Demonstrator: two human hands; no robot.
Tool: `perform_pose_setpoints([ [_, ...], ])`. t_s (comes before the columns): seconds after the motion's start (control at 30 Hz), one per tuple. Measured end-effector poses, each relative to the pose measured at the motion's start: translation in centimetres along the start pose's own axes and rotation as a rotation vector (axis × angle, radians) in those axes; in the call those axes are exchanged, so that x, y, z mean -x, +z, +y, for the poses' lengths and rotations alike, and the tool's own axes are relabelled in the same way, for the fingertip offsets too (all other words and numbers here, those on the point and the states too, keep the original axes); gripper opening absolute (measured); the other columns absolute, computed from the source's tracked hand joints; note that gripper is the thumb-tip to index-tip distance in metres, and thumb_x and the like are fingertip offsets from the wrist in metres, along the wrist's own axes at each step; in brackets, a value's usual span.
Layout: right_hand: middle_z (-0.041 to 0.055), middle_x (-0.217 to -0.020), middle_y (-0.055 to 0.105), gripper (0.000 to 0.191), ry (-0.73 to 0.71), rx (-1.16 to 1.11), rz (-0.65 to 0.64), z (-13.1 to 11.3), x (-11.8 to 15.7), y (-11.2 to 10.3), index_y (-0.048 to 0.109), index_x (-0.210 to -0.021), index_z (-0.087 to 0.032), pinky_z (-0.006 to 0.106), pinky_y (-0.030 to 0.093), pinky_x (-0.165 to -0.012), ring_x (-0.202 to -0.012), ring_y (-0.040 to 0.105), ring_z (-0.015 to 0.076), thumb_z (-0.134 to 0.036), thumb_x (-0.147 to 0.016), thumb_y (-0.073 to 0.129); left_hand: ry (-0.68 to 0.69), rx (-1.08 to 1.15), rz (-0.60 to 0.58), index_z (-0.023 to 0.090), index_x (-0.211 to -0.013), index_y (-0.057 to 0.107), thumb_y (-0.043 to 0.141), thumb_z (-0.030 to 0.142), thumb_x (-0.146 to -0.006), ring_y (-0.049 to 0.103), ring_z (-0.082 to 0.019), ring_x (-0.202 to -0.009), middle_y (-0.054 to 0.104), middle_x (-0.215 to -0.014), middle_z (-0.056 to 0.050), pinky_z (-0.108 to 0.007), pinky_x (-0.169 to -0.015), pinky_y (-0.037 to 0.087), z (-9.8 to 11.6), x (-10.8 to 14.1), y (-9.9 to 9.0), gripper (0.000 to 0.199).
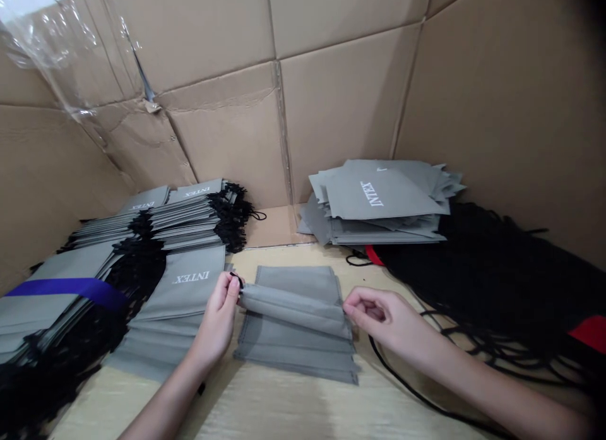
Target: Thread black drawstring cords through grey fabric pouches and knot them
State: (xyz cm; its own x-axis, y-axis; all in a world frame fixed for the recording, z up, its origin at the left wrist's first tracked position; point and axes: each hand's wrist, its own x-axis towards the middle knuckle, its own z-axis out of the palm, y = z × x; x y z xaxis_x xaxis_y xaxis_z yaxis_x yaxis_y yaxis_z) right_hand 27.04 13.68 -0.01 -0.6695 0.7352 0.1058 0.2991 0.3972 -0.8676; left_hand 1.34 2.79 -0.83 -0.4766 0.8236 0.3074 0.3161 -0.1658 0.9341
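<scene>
A grey fabric pouch (293, 309) is stretched between my two hands, its cloth in long folds. My left hand (223, 307) is closed on its left end, and a short bit of black cord (235, 278) shows at the fingertips. At the other end, the thumb and forefinger of my right hand (379, 310) pinch the pouch's corner. Under it lies a small pile of flat grey pouches (298, 358). A long black cord (402, 380) curves over the table below my right wrist; whether it reaches the held pouch I cannot tell.
Stacks of corded grey pouches (189, 222) stand back left. A purple band (71, 288) wraps one bundle, and a fanned pile (161, 326) lies beside my left arm. Loose pouches (388, 194) are heaped back right, near a black cord mass (473, 269). Cardboard walls (341, 99) enclose the table.
</scene>
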Motion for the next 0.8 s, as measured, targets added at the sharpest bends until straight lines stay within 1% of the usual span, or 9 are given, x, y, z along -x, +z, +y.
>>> perform_pose_setpoints([
  [0.1, -0.0030, -0.056, 0.045, 0.022, 0.023, -0.007, -0.002, 0.3, -0.2, 0.1, 0.054, -0.068, -0.018, 0.024, 0.031, -0.049, -0.052, 0.041, 0.0115, -0.037, -0.078, 0.051, -0.022, 0.081, 0.010, 0.020, -0.074, 0.052, 0.051, 0.048, -0.084, 0.038, -0.013, -0.065, 0.043, -0.070, 0.003, -0.020, -0.061, 0.033, -0.2, 0.0, 0.3, 0.030],
  [0.17, -0.0040, -0.056, 0.044, 0.019, 0.017, -0.032, 0.002, 0.5, -0.3, 0.1, 0.053, -0.069, -0.019, 0.023, 0.031, -0.048, -0.052, 0.040, 0.0110, -0.036, -0.077, 0.053, -0.072, 0.159, 0.003, 0.020, -0.073, 0.053, 0.055, 0.047, -0.082, 0.038, -0.012, -0.063, 0.044, -0.070, 0.003, -0.019, -0.059, 0.033, -0.2, -0.1, 0.4, 0.029],
  [0.3, -0.0052, -0.053, 0.043, 0.012, 0.023, -0.075, 0.061, 0.5, -0.2, 0.2, 0.048, -0.064, -0.020, 0.022, 0.030, -0.048, -0.050, 0.040, 0.0106, -0.028, -0.071, 0.054, -0.242, 0.414, -0.119, 0.018, -0.078, 0.058, 0.062, 0.041, -0.079, 0.037, -0.008, -0.057, 0.047, -0.072, 0.003, -0.016, -0.051, 0.032, 0.3, -0.3, 0.3, 0.024],
  [0.37, -0.0057, -0.053, 0.043, 0.010, 0.017, -0.062, 0.104, 0.5, 0.0, 0.2, 0.046, -0.063, -0.020, 0.022, 0.030, -0.048, -0.050, 0.040, 0.0104, -0.024, -0.069, 0.053, -0.301, 0.541, -0.158, 0.017, -0.082, 0.062, 0.065, 0.036, -0.077, 0.043, -0.008, -0.061, 0.051, -0.076, 0.001, -0.016, -0.054, 0.037, 0.4, -0.4, 0.1, 0.021],
  [0.47, -0.0063, -0.053, 0.042, 0.008, 0.001, -0.040, 0.136, 0.8, 0.0, 0.2, 0.045, -0.063, -0.020, 0.022, 0.029, -0.047, -0.051, 0.040, 0.0103, -0.020, -0.068, 0.052, -0.400, 0.706, -0.154, 0.015, -0.082, 0.065, 0.069, 0.027, -0.073, 0.052, -0.013, -0.075, 0.057, -0.087, -0.003, -0.021, -0.064, 0.045, 0.3, -0.5, -0.4, 0.016],
  [0.57, -0.0063, -0.054, 0.041, 0.007, -0.002, -0.049, 0.133, 1.1, -0.1, 0.2, 0.044, -0.065, -0.021, 0.022, 0.028, -0.047, -0.051, 0.040, 0.0104, -0.020, -0.069, 0.050, -0.484, 0.796, -0.153, 0.016, -0.078, 0.065, 0.067, 0.024, -0.072, 0.054, -0.016, -0.079, 0.058, -0.093, -0.005, -0.026, -0.065, 0.047, 0.2, -0.7, -0.8, 0.011],
  [0.63, -0.0061, -0.054, 0.041, 0.007, -0.007, -0.047, 0.132, 1.1, -0.2, 0.1, 0.043, -0.066, -0.021, 0.022, 0.028, -0.048, -0.051, 0.039, 0.0105, -0.022, -0.070, 0.049, -0.461, 0.685, -0.179, 0.016, -0.073, 0.063, 0.063, 0.032, -0.075, 0.053, -0.016, -0.075, 0.058, -0.088, -0.005, -0.026, -0.061, 0.045, 0.3, -0.8, -0.8, 0.016],
  [0.7, -0.0059, -0.055, 0.040, 0.008, -0.016, -0.030, 0.135, 1.1, -0.2, 0.1, 0.043, -0.066, -0.021, 0.022, 0.028, -0.048, -0.052, 0.038, 0.0107, -0.024, -0.070, 0.049, -0.329, 0.413, -0.181, 0.016, -0.065, 0.061, 0.062, 0.039, -0.076, 0.050, -0.016, -0.071, 0.055, -0.080, -0.004, -0.025, -0.061, 0.043, 0.6, -0.9, -0.8, 0.025],
  [0.8, -0.0058, -0.056, 0.040, 0.009, -0.036, -0.008, 0.138, 1.1, -0.2, 0.0, 0.042, -0.066, -0.022, 0.022, 0.028, -0.048, -0.052, 0.037, 0.0110, -0.026, -0.072, 0.049, -0.085, 0.043, -0.157, 0.018, -0.059, 0.059, 0.071, 0.035, -0.069, 0.047, -0.018, -0.077, 0.052, -0.076, -0.003, -0.024, -0.071, 0.040, 1.0, -1.1, -0.9, 0.023],
])
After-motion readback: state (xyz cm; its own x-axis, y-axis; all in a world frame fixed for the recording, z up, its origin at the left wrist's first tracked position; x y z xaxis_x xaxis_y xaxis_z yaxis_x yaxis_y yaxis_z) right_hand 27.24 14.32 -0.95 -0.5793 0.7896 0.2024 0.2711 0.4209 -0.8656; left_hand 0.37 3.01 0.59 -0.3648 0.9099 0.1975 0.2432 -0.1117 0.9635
